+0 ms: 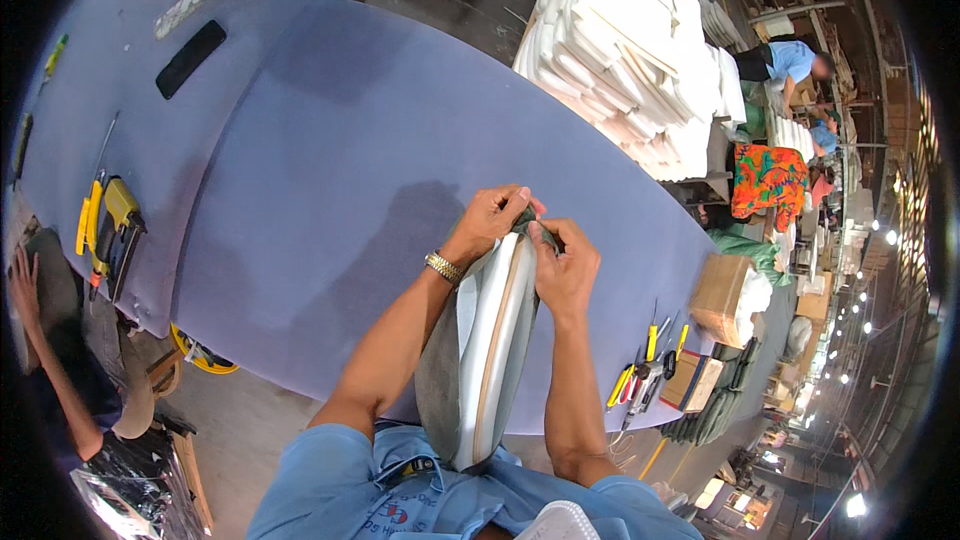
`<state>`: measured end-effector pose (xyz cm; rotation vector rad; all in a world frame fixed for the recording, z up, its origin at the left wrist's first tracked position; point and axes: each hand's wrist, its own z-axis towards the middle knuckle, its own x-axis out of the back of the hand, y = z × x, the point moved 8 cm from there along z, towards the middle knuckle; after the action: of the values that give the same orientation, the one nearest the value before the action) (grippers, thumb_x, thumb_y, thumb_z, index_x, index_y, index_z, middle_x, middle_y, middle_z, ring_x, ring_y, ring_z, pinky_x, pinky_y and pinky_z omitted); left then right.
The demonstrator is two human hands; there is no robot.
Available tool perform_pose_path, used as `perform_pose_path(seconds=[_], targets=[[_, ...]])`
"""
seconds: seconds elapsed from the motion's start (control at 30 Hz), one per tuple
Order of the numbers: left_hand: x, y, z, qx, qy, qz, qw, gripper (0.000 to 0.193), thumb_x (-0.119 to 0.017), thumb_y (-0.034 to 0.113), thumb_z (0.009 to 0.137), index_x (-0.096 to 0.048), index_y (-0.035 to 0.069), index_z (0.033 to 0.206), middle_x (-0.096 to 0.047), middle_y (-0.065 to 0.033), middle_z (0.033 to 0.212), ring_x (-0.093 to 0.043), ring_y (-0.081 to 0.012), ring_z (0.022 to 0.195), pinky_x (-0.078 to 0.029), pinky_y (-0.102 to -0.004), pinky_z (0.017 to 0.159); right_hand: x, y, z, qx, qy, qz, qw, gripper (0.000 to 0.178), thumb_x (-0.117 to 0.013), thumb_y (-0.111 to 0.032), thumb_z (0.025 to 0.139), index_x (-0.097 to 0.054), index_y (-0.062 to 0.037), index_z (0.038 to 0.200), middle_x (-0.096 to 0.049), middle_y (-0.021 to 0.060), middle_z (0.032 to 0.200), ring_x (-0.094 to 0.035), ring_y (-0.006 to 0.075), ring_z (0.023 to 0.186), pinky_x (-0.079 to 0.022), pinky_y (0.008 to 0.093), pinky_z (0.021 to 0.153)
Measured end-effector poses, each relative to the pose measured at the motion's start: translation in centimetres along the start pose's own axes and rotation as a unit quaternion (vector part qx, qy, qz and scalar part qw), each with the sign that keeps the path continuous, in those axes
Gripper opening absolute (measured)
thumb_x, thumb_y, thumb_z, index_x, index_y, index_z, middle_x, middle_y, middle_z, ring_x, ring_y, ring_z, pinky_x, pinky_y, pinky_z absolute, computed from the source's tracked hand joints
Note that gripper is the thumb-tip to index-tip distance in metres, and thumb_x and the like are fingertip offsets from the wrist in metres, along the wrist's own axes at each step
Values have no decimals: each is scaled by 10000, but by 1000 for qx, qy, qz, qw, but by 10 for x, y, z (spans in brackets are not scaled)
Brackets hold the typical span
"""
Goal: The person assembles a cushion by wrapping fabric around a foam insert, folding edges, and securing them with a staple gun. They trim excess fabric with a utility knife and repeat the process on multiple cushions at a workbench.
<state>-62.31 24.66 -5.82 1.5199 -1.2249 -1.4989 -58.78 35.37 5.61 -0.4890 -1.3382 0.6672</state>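
Observation:
A long cushion stands on edge between my forearms, its near end against my blue shirt. White foam with a thin tan strip along it shows through the opening of a grey-green fabric cover. At the far end, my left hand pinches the bunched edge of this cover. Opposite it, my right hand grips the same edge between thumb and fingers. The fingertips of both hands nearly meet there. A gold watch circles my left wrist.
Blue-grey fabric covers the table. Pliers and a staple gun lie at the right edge, near cardboard boxes. Another yellow-black staple gun and a phone lie left. Foam pads are stacked beyond. A co-worker's arm shows far left.

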Motion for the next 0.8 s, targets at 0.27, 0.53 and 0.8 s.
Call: perform_pose_path(seconds=[0.27,0.53,0.8], targets=[[-11,46,-41,-145,-67,275,948,486,-552,211,997,-524,84,1466,-480,-179,1527,-432,-346,1438,-319,-505,1193,2,55,-3,-160,-61,172,970,191,-714,-168,968,-744,20,955,-691,25,784,-552,71,710,-459,265,642],[-34,61,-36,-154,-69,491,855,470,-570,189,980,-562,107,1443,-466,-156,1562,-453,-377,1430,-349,-583,1163,14,56,3,-171,-22,170,970,139,-748,-146,921,-770,-8,917,-690,36,773,-550,87,676,-449,275,618],[-32,56,-27,-147,46,293,944,237,-584,161,1020,-756,37,1125,-694,-127,1297,-560,-341,1349,-381,-514,1151,22,42,-3,-129,36,134,982,98,-743,-111,898,-776,-22,922,-695,63,783,-600,136,670,-470,306,620]])
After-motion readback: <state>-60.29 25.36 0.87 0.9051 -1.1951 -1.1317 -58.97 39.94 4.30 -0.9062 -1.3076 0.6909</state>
